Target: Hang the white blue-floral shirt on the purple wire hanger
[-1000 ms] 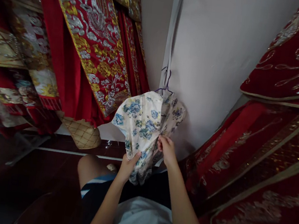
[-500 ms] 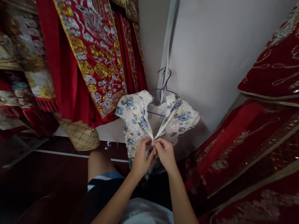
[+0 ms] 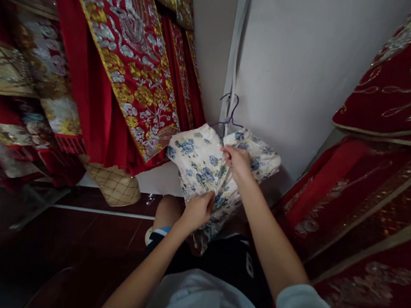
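Observation:
A white dress [image 3: 204, 166] with blue flowers hangs on a purple hanger [image 3: 230, 119] in front of the wall. Its opening is drawn together along a straight zipper line down the middle, with a small V left at the neck. My right hand [image 3: 239, 162] pinches the top of this line just below the neckline; the pull itself is hidden by the fingers. Lower down, my left hand [image 3: 198, 211] is closed on the fabric beside the same line. The lower end of the dress hangs between my legs.
Red embroidered gowns [image 3: 128, 53] with gold and silver work hang on the left, a quilted cream piece [image 3: 112, 184] below them. More red beaded garments [image 3: 395, 93] stand close on the right. A pale strip [image 3: 237, 42] runs down the wall [image 3: 298, 50] behind the hanger.
My right hand has moved up from mid-bodice to the neckline, and the open V has closed along the zipper. My left hand stays low, now gripping the fabric. The view has shifted slightly.

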Motion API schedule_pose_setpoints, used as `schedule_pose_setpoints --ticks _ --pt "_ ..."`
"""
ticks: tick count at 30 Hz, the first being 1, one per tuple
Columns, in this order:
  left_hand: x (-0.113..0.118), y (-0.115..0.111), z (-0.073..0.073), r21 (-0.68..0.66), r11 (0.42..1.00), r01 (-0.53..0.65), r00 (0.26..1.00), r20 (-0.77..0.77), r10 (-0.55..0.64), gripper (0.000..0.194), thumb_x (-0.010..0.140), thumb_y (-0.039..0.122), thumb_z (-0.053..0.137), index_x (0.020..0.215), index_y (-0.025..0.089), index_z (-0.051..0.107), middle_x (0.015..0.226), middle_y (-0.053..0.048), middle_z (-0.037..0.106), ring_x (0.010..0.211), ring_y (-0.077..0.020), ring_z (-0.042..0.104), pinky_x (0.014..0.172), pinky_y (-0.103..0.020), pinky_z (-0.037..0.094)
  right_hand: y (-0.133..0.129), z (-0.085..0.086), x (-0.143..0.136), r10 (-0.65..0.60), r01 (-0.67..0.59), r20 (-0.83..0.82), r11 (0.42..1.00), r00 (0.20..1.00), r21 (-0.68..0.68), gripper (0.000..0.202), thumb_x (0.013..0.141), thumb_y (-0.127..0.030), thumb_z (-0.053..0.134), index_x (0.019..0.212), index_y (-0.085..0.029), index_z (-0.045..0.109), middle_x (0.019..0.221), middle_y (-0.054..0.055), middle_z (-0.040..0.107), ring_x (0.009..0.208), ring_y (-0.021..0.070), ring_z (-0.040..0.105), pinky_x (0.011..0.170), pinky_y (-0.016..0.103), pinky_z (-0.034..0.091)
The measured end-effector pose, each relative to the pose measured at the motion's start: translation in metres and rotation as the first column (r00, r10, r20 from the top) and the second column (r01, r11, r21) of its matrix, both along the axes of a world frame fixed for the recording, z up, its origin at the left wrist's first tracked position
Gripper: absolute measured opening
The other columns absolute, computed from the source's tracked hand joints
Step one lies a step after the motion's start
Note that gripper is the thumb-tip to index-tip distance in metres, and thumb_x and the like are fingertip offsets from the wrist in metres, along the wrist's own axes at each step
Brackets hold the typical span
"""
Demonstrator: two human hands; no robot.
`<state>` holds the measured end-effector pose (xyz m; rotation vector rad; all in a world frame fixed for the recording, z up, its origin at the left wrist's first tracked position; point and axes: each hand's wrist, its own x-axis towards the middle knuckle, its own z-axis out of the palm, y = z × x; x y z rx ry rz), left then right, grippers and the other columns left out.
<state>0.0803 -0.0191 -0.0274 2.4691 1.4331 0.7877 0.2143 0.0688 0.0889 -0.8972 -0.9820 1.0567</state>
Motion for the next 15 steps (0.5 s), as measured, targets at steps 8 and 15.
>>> schedule_pose_setpoints --ticks 8,15 --pt "0.001 0.003 0.020 -0.144 0.984 0.110 0.994 0.040 -0.105 0.013 0.091 0.020 0.047 0.090 0.021 0.060 0.080 -0.007 0.066 0.075 -0.0233 0.061 0.066 -0.029 0.038 0.003 0.007 -0.007 -0.075 0.070 0.027 0.985 0.997 0.158 0.018 0.077 -0.028 0.058 0.065 -0.016 0.061 0.043 -0.006 0.046 0.040 0.0059 0.037 0.040 0.019 0.024" --pt "-0.004 0.052 0.112 0.281 0.958 0.047 0.926 0.348 -0.148 0.034 0.095 0.026 0.048 0.127 0.022 0.057 0.098 -0.007 0.068 0.083 -0.0218 0.062 0.082 -0.031 0.043 -0.024 -0.024 0.001 -0.114 0.106 0.031 0.974 0.993 0.201 0.021 0.079 -0.036 0.058 0.066 -0.020 0.055 0.046 -0.006 0.044 0.041 0.0073 0.038 0.042 0.021 0.026"
